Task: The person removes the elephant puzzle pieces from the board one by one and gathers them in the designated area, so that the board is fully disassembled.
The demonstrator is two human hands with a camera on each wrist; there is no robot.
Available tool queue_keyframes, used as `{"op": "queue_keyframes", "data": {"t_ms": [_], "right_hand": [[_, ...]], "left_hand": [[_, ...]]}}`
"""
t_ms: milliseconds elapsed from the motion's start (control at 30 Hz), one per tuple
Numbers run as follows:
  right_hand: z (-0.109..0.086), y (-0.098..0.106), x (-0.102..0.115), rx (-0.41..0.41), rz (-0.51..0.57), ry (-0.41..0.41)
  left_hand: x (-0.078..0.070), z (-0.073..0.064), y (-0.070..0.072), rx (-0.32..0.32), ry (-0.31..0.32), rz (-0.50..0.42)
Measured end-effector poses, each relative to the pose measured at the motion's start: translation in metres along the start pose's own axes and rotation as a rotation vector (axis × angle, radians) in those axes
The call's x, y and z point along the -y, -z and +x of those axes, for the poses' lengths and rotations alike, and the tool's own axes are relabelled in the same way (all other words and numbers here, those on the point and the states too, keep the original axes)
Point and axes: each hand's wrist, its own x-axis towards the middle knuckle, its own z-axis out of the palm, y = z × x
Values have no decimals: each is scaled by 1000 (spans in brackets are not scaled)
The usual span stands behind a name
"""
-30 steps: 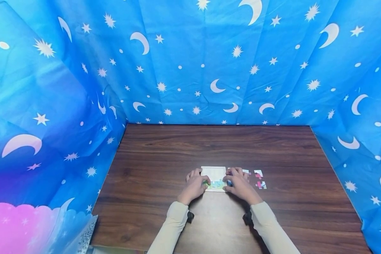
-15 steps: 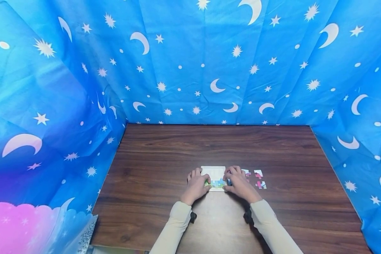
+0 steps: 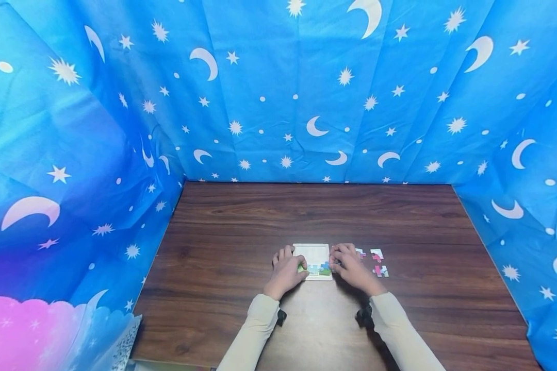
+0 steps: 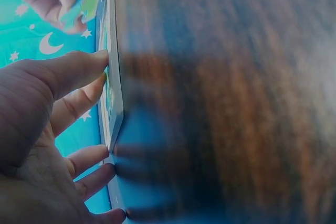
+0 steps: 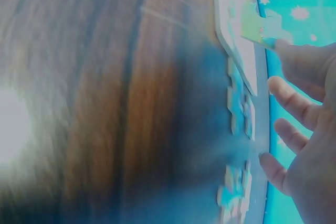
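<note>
A white puzzle tray (image 3: pixel 312 253) lies on the table, with blue and green jigsaw pieces (image 3: pixel 313 269) along its near side. My left hand (image 3: pixel 288 269) rests at the tray's left side, thumb and index fingertip on it; in the left wrist view the other fingers (image 4: pixel 94 179) spread down to the table. My right hand (image 3: pixel 350 267) pinches a green and blue puzzle piece (image 4: pixel 90 7) between thumb and fingers, raised and tilted over the tray's near right corner. The right wrist view shows this piece (image 5: pixel 254 22) above the tray rim (image 5: pixel 224 27), the remaining fingers held apart from it.
Loose puzzle pieces with pink and white print (image 3: pixel 380 270) lie right of the right hand; others (image 5: pixel 235 195) show in the right wrist view, some partly covered by the hand in the head view. Blue star-and-moon cloth (image 3: pixel 269 144) encloses the brown wooden table (image 3: pixel 241 216).
My left hand has shifted slightly right onto the tray. My right hand, earlier at the tray's right edge, has lifted a little, and the green and blue puzzle piece now shows tilted in its fingers.
</note>
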Motion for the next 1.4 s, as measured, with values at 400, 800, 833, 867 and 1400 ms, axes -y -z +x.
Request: {"op": "queue_keyframes", "data": {"t_ms": [400,800,833,867,1400], "right_hand": [[-17,34,-10,63,-44,-94],[-53,78,-24,100,-90,-186],[-57,81,-25,103,-98,-192],[-60,85,-26,107,-108,-197],[-85,98,-39,163,-230,-220]], "left_hand": [[-2,-1,0,7,12,-23],[1,-2,-4,-17,-6,-40],[1,-3,-3,-18,-9,-46],[1,-3,-2,-18,-12,-50],[3,-4,-1,-29,-29,-70]]}}
